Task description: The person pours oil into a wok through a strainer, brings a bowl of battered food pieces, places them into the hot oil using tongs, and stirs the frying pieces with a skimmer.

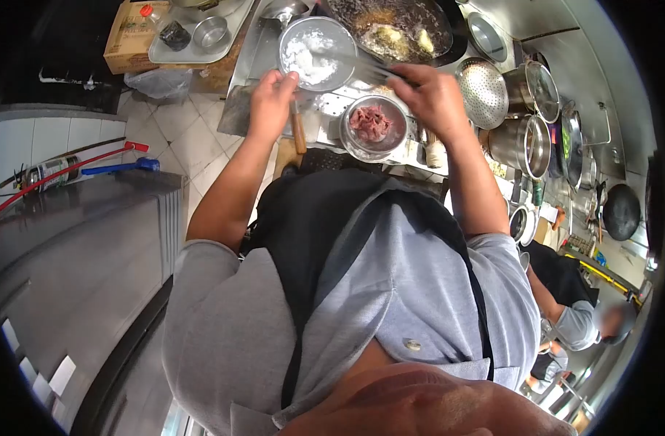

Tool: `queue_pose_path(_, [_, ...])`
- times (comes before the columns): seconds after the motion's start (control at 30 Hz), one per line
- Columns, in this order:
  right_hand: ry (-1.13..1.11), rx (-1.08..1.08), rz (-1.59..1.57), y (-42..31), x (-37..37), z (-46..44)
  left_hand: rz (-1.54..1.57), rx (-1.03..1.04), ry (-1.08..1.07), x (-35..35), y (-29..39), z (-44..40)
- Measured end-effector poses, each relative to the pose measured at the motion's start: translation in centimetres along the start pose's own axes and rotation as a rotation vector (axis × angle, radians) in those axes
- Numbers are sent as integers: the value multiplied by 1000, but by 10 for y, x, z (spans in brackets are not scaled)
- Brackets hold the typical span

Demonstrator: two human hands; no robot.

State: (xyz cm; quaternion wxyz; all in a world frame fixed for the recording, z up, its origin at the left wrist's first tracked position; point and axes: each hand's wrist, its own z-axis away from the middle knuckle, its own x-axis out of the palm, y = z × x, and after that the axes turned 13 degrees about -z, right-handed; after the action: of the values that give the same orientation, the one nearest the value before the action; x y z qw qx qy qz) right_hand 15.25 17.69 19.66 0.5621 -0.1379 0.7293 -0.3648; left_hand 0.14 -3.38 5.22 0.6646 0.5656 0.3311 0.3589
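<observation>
My left hand [273, 105] pinches the near-left rim of a metal bowl [341, 78] that holds white powder [310, 59] with a pale lump in it. From my closed right hand [430, 96], a long, thin metal utensil [369, 70] reaches over this bowl; it is blurred, so its exact kind does not show. Closer to my body, a second metal bowl [350, 145] contains raw reddish meat pieces [371, 123]. Beyond my right hand, pale battered pieces [390, 40] sit in dark bubbling oil in a wide wok [449, 51].
A wooden handle [298, 131] sticks out below my left hand. To the right are a perforated strainer [483, 93] and steel pots [518, 149]. At upper left, a tray [194, 57] stands beside a cardboard box [125, 36]. Another person [576, 320] is at lower right.
</observation>
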Motion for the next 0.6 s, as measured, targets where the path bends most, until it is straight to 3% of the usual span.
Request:
queue_pose_path(0.1, [62,113,-178,31,-23,-13,111,-105,14,-2,-12,-4])
queue_pose_path(0.2, [131,237,-42,46,-56,-35,240,-110,49,2,-9,-5])
queue_pose_path(0.27, [142,286,4,97,-65,-56,279,-85,68,2,-11,-4])
queue_pose_path(0.33, [18,300,157,155,-61,-74,275,-118,57,0,-15,1])
queue_pose_path(0.37, [7,279,149,158,-61,-78,267,-149,69,-8,-15,5])
queue_pose_path(0.43, [30,384,512,157,-47,-85,261,-144,174,-15,-18,20])
queue_pose_path(0.57, [101,233,545,71,-18,-101,275,-204,217,-49,-28,62])
queue_pose_path(0.6, [83,112,445,58,-2,-110,277,-253,223,-59,-25,75])
